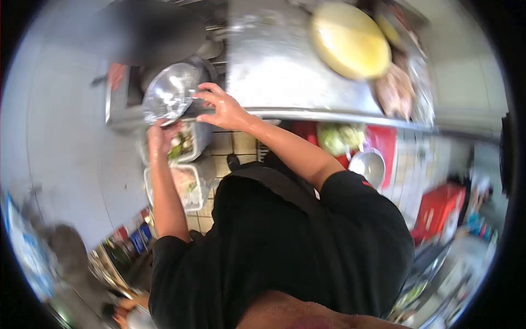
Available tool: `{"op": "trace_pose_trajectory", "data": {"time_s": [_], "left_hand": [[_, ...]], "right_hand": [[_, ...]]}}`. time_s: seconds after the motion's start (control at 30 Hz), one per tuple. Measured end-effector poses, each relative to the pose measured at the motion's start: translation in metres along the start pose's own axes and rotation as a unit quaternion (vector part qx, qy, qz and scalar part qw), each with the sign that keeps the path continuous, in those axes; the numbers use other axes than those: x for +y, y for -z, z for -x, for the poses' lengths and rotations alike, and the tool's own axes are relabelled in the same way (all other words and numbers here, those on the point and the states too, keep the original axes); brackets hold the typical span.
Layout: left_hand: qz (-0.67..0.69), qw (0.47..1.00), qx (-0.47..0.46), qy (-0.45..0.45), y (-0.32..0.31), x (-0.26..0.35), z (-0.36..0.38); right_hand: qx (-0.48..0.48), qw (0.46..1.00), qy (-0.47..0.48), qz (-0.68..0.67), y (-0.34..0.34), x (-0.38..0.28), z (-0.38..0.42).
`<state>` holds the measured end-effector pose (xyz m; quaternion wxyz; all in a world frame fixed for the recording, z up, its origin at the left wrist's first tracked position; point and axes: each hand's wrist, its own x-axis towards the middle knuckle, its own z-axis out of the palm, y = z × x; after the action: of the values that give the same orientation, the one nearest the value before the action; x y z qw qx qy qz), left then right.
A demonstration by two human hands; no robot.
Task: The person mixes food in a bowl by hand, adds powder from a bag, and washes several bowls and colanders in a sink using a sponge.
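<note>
A shiny metal bowl (171,94) is tilted over the left end of the steel counter. My left hand (161,138) grips its lower rim, fingers closed at the edge. To the right of the bowl is my right hand (223,108), its thumb and fingers spread apart and the fingertips close to the bowl's side. Under the bowl, a white plastic bin (204,137) holds green and white food pieces. Nearer to me stands a second white bin (196,207) with pale pink contents and a bit of green.
A round yellow board (350,41) rests on the steel counter (268,71), beside a plucked bird (395,92). Pale green cabbage (337,138) and a metal basin (367,167) sit under the counter. A dark, blurred round shape (156,33) hangs at upper left.
</note>
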<state>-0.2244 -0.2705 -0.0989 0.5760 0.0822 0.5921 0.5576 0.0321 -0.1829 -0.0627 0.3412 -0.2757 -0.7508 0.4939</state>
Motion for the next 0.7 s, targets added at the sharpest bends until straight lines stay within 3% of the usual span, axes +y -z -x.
{"op": "trace_pose_trajectory", "data": {"time_s": [0.1,0.17,0.23,0.3,0.37,0.4,0.43,0.47,0.5,0.57,0.63,0.67,0.7], "left_hand": [[-0.021,1.000,0.004,0.007,-0.046,0.020,-0.074],[-0.034,0.998,-0.028,0.042,-0.069,0.047,-0.120],[-0.075,0.996,-0.027,0.039,-0.091,0.073,-0.166],[-0.084,0.992,-0.084,-0.050,-0.122,0.086,-0.174],[-0.084,0.995,-0.028,-0.050,-0.173,0.092,-0.145],[-0.176,0.977,-0.040,-0.116,-0.188,0.079,-0.139],[-0.277,0.944,-0.082,-0.160,-0.204,0.062,-0.120],[-0.465,0.847,-0.066,-0.250,-0.227,0.039,-0.101],[-0.521,0.782,-0.107,-0.325,-0.259,0.007,-0.057],[-0.503,0.763,-0.237,-0.330,-0.275,-0.100,-0.032],[-0.599,0.607,-0.423,-0.307,-0.334,-0.142,0.048],[-0.565,0.552,-0.500,-0.355,-0.346,-0.192,0.043],[-0.480,0.582,-0.426,-0.500,-0.347,-0.248,0.043]], "right_hand": [[0.107,0.992,-0.052,-0.032,0.080,0.043,0.047],[0.189,0.970,-0.149,0.012,0.127,0.072,0.093],[0.268,0.937,-0.189,0.123,0.175,0.108,0.148],[0.339,0.899,-0.237,0.145,0.217,0.113,0.200],[0.368,0.861,-0.252,0.243,0.251,0.118,0.241],[0.353,0.851,-0.239,0.307,0.269,0.127,0.259],[0.334,0.839,-0.226,0.365,0.278,0.136,0.276],[0.281,0.843,-0.221,0.401,0.290,0.115,0.276],[0.224,0.844,-0.230,0.431,0.301,0.106,0.277],[0.110,0.841,-0.245,0.470,0.318,0.102,0.279],[0.046,0.827,-0.199,0.525,0.320,0.110,0.274],[0.012,0.810,-0.217,0.544,0.313,0.112,0.265],[-0.019,0.791,-0.235,0.565,0.304,0.114,0.254]]}}
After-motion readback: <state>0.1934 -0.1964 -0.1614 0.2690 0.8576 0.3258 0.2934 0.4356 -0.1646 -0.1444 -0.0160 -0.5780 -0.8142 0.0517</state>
